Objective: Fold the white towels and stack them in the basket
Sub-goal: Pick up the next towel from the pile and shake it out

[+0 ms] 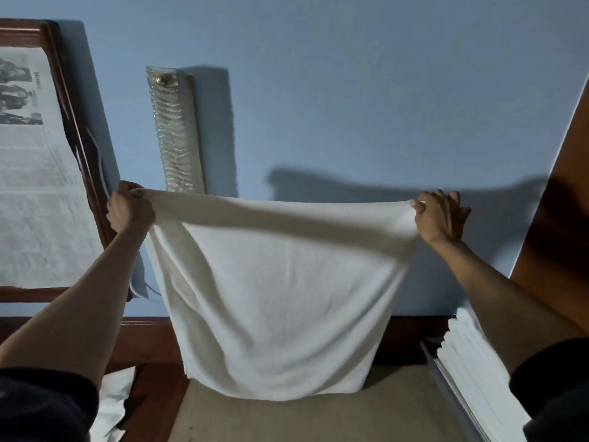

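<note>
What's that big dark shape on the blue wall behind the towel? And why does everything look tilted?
Head view: the dark band on the wall is the shadow of the raised towel and the right hand pinching it. Head view: the wide lens leans the picture frame outward. Head view: the folded stack at the right looks smeared and soft.

Framed newspaper [28,173] — glass wall lamp [175,132]

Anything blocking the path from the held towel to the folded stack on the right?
Nothing visible. The white towel hangs between the left hand and right hand; the folded stack lies lower right, only the right forearm crossing above it.
</note>
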